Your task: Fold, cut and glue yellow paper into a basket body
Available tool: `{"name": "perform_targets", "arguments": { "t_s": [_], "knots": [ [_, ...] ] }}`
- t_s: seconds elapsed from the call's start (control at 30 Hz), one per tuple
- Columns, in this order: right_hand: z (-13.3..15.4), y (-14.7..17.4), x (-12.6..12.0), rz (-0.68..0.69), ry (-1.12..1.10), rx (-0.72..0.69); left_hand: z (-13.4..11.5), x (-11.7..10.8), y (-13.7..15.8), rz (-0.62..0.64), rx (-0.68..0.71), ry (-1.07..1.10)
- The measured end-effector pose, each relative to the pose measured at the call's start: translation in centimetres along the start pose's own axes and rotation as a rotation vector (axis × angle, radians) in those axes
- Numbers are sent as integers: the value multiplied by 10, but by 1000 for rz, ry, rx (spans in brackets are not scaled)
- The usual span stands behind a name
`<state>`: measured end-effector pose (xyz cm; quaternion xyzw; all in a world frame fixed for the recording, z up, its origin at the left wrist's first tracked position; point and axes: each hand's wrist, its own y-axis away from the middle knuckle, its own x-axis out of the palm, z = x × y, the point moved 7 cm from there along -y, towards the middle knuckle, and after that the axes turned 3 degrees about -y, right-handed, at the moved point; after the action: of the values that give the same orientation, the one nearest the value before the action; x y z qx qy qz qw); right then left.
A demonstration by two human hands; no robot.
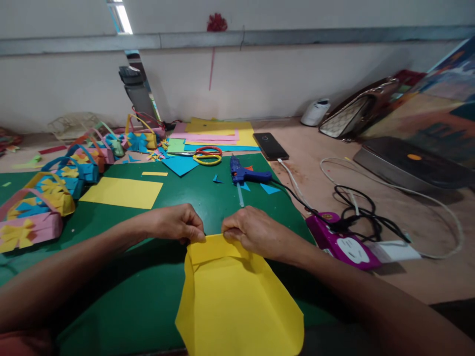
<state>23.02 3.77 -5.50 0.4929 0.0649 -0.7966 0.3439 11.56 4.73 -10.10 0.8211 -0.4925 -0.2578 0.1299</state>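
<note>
Head view has my left hand (177,223) and right hand (256,232) each pinching the far edge of the yellow sheet (237,296) on the green desk (122,296); I keep the fold, seemingly level, square and crease evenly.

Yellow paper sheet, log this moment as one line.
left hand: pinching yellow sheet far edge | right hand: pinching same edge | glue gun: beyond on mat

yellow sheet (237,301): matt paper | mat (141,291): matt green | glue gun (247,174): blue plastic | phone (270,146): glossy black
</note>
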Motion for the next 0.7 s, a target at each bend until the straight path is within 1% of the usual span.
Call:
{"name": "perform_targets", "arguments": {
  "t_s": [0.27,0.37,0.53,0.7],
  "knots": [
    [3,2,-1,-14,23,-2,-2,3,0,-15,7,-95],
    [2,2,0,-11,41,5,-6,2,0,-48,24,-196],
    [0,0,2,0,69,4,-17,-2,3,-146,91,-426],
    [-1,-3,3,26,84,9,-22,0,4,-168,131,-559]
  ]
}}
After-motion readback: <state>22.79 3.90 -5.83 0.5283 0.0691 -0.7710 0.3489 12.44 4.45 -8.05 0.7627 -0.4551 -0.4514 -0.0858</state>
